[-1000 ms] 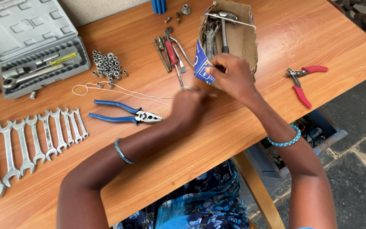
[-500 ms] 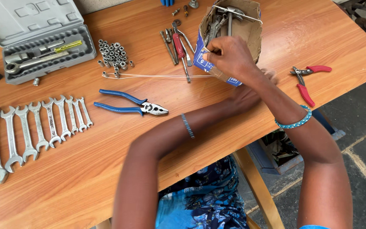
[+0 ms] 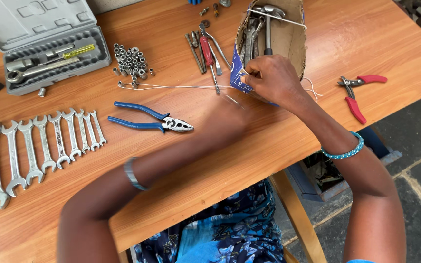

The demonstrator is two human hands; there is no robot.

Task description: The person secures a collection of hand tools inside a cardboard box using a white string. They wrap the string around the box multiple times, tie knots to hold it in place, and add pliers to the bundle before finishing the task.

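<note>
Left hand (image 3: 230, 114) blurred, low over table (image 3: 288, 146) near string (image 3: 181, 87); grip unclear, cannot tell if it holds anything. Right hand (image 3: 269, 78) pinches string end against box (image 3: 288, 41) edge, fingers closed. String runs left toward sockets (image 3: 131, 61). Step, by look: tying string round tool-filled box. Next calls for steady tension, left hand catching free line. Pliers (image 3: 152, 119), wrenches (image 3: 40, 146) idle.

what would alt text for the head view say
A person's right hand grips the edge of a cardboard box of tools, pinching a white string, while the blurred left hand is beside it. On the wooden table lie blue pliers, wrenches, sockets and a socket case.
</note>
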